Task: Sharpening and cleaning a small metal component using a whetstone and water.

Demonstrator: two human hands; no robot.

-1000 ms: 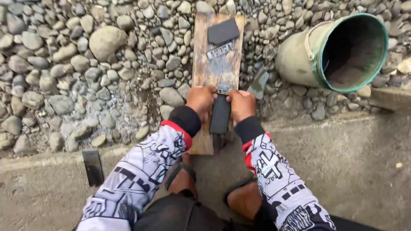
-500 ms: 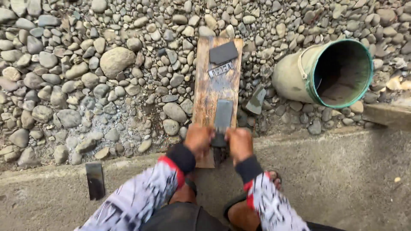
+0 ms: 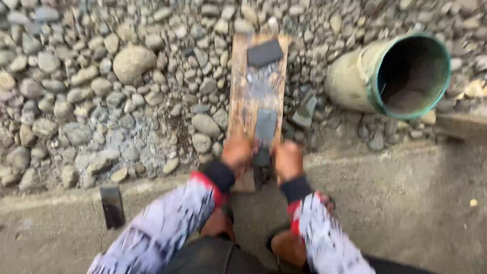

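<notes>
Between left hand (image 3: 237,153) and right hand (image 3: 287,160), both grasping it, dark blade (image 3: 265,129) on wooden plank (image 3: 247,109).

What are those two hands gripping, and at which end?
Both the left hand and right hand grip a dark flat blade at its near end, on the wooden board.

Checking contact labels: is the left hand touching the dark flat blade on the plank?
Touching. The head view shows the left hand pressed against the near end of the dark blade, right hand on its other side, atop the wooden plank.
</notes>
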